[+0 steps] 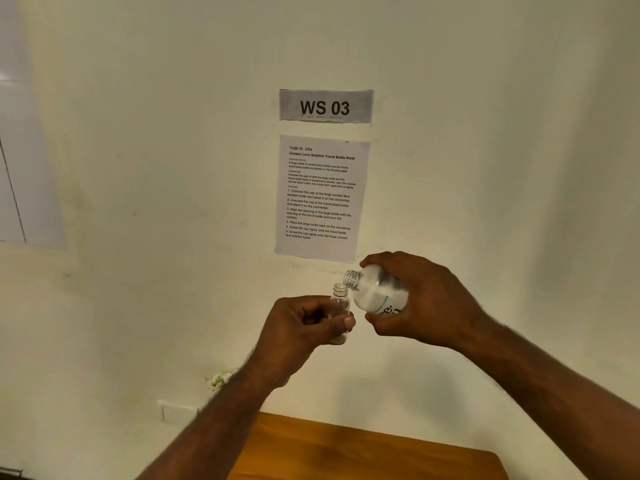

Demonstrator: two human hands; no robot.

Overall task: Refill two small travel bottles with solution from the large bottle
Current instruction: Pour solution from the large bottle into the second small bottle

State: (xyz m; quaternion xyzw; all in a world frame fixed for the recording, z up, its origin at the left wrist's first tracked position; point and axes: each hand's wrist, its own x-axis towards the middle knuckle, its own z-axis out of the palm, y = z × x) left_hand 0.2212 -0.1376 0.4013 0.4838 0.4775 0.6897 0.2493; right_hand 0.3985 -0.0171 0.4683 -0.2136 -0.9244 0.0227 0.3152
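Wooden table (367,452) below; my left hand (301,327) grips the uncapped, seemingly empty travel bottle (339,303), my right hand (426,303) tilts the large bottle (377,292) at its one o'clock, pour not begun.

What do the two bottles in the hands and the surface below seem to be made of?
Small travel bottle: clear glossy plastic, likely; the fingers show through it. Large bottle: translucent plastic with a moulded threaded neck and printed lettering, cloudy white inside. Tabletop: orange-brown wood or wood-look laminate with a smooth sheen; which one is unclear.
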